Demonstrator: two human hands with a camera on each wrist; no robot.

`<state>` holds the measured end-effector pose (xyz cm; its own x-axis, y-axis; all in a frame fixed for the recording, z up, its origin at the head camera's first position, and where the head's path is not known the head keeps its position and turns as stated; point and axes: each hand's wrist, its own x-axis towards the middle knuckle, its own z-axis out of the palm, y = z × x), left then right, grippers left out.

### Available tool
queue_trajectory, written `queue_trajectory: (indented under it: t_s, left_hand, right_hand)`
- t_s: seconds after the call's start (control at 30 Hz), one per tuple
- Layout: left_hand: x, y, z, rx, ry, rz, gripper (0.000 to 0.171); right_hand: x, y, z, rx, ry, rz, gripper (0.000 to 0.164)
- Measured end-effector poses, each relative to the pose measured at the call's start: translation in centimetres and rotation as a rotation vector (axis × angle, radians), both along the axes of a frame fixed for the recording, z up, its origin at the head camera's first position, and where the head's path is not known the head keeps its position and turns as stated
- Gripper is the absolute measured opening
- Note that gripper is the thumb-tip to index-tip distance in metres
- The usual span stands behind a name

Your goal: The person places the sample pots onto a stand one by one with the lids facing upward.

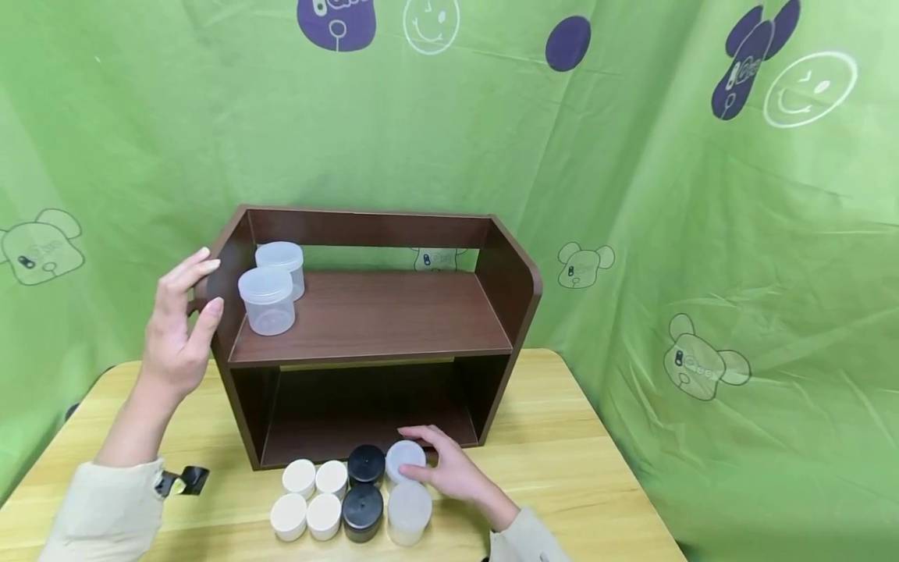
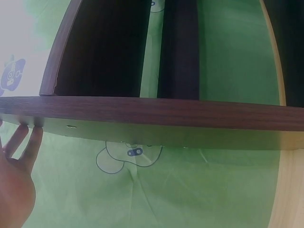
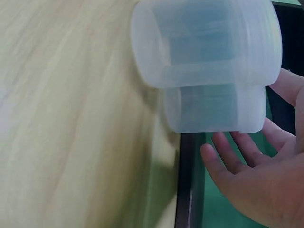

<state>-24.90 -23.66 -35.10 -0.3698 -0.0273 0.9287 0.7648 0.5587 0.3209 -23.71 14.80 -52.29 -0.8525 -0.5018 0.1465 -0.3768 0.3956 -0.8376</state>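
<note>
My left hand (image 1: 175, 336) is at the left side panel (image 1: 225, 312) of a dark brown two-tier shelf, fingers extended. In the left wrist view its fingertips (image 2: 37, 130) touch the panel's outer face. My right hand (image 1: 453, 468) reaches around the lidded translucent jar (image 1: 405, 457) at the back right of a group on the table. Its thumb and fingers are spread either side of that jar's lid. A second translucent jar (image 1: 410, 507) stands just in front. In the right wrist view the fingers (image 3: 216, 164) are loosely extended beside the rear jar (image 3: 209, 109).
Two clear lidded jars (image 1: 267, 304) stand at the left of the shelf's upper board (image 1: 393, 312). Two black-lidded jars (image 1: 363, 507) and several white-lidded jars (image 1: 325, 515) stand left of the translucent ones on the wooden table (image 1: 562, 468). A green curtain (image 1: 702, 273) hangs behind and at the sides.
</note>
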Motion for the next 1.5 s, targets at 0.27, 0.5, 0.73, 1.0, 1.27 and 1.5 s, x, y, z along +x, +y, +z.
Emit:
queue_trajectory:
  t_s: [0.27,0.5,0.73,1.0,1.27,1.5]
  left_hand:
    - [0.0,-0.1,-0.1,-0.001,-0.002,0.001,0.040]
    - [-0.1,-0.1,0.0,-0.004,-0.004,0.002,0.040]
    - [-0.1,-0.2,-0.2,-0.006,-0.008,0.009,0.041]
    - [-0.2,-0.2,-0.2,-0.001,-0.020,-0.002,0.042]
    - [-0.2,-0.3,-0.2,-0.005,-0.015,0.002,0.041]
    - [-0.2,-0.3,-0.4,-0.011,-0.020,0.005,0.042]
  right_hand:
    - [-0.5,0.1,-0.7,-0.057,-0.135,0.036,0.052]
    - [-0.7,0.3,-1.3,-0.081,-0.145,0.037,0.051]
    - [-0.6,0.4,-1.7,-0.112,-0.171,0.050,0.053]
    - [-1.4,1.1,-2.7,-0.129,-0.180,0.117,0.052]
    - [-2.0,1.2,-3.1,-0.141,-0.166,0.114,0.045]
    - [-2.0,1.6,-3.1,-0.125,-0.098,0.054,0.045]
